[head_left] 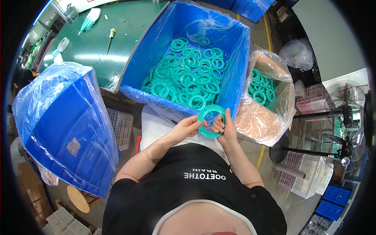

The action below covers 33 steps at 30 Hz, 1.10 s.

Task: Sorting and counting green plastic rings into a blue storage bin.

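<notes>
Between my two hands is a green plastic ring [203, 131], tilted in front of my body at the near edge of a big blue bin. My left hand [189, 127] pinches its left rim. Around the right rim my right hand [225, 127] is closed, with some fingers curled through the middle. Many similar green rings [182, 72] lie in a loose heap inside the plastic-lined blue bin [231, 51]. To the right, a cardboard box [260, 119] lined with clear plastic holds more green rings [260, 84].
A green table [117, 23] stands at the far left, with a tape roll [63, 44] on it. A plastic-covered blue bin [74, 125] leans at the left. White crates [119, 127] stand beside it. A black fan [344, 113] and stacked crates [301, 168] are on the right.
</notes>
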Each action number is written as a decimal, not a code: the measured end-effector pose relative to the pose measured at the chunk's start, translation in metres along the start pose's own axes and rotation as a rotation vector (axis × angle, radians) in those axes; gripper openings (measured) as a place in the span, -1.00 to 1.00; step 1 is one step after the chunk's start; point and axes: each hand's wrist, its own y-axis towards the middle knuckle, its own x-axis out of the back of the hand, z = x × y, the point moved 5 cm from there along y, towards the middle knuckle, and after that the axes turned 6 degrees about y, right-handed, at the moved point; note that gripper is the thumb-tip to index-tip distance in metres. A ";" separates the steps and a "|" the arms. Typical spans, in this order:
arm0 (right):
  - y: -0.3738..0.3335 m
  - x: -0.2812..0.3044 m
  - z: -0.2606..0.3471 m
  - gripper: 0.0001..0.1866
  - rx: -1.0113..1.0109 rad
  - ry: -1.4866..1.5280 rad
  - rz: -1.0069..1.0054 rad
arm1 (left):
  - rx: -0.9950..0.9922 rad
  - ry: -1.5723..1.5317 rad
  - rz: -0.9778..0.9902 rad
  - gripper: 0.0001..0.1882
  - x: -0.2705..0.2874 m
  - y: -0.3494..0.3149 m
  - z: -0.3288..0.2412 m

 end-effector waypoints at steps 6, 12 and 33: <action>-0.017 -0.017 -0.016 -0.49 0.128 -0.109 -0.030 | -0.005 -0.076 -0.070 -0.78 0.013 -0.010 0.014; -0.022 -0.025 -0.032 -0.47 0.150 -0.157 0.024 | -0.168 0.291 -0.438 -0.79 0.024 -0.015 0.012; 0.192 -0.053 0.059 -0.65 0.322 -0.967 0.234 | -0.375 1.107 -1.260 -0.82 0.281 -0.078 -0.234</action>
